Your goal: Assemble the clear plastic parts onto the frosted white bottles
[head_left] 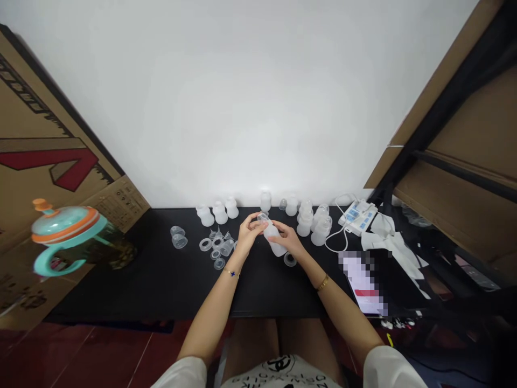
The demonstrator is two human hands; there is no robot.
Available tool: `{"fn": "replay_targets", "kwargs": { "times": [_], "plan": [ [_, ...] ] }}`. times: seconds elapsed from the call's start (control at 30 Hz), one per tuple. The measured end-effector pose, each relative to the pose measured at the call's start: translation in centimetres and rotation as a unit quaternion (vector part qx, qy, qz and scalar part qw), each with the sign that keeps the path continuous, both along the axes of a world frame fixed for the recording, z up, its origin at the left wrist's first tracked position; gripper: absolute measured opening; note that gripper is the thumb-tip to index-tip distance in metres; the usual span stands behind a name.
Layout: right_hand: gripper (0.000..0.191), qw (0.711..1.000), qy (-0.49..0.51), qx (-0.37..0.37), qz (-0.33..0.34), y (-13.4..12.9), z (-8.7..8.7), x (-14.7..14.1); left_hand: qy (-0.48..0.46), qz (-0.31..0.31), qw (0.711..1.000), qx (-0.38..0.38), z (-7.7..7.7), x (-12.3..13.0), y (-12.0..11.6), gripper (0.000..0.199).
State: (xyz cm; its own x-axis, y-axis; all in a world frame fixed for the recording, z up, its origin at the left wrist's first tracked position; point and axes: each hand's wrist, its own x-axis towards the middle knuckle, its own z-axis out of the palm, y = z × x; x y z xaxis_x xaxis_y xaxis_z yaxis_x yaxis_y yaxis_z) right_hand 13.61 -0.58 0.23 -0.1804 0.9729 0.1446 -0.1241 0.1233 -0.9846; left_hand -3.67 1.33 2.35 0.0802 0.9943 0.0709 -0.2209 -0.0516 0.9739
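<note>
A white translucent baby bottle is tilted over the middle of the black table. Around its body are the fingers of my right hand. My left hand pinches a clear dome cap at the bottle's upper end; whether the cap is seated on the neck cannot be made out. Just below my right hand lies a ring collar. To the left of my left hand are several loose rings and clear teats. Two clear caps lie farther left.
Three open bottles stand at the back left, and another bottle near the wall. Several capped bottles stand right of my hands. A power strip, tissues and a tablet lie right; a large jug stands left.
</note>
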Motion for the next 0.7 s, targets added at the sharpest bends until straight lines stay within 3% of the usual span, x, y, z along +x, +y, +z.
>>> {"fn": "replay_targets", "kwargs": {
  "times": [0.3, 0.5, 0.7],
  "plan": [
    [0.063, 0.996, -0.069, 0.061, -0.022, -0.5, 0.1, -0.3, 0.007, 0.002, 1.0, 0.011, -0.1, 0.2, -0.1, 0.069],
    [0.052, 0.963, -0.219, 0.138, -0.075, -1.2, 1.2, -0.1, 0.045, 0.02, 0.995, 0.089, -0.8, 0.9, -0.2, 0.063],
    [0.045, 0.936, -0.27, 0.189, -0.123, -1.3, 1.5, 0.1, 0.088, 0.03, 0.987, 0.134, -0.6, 1.3, -0.9, 0.061]
  ]
}}
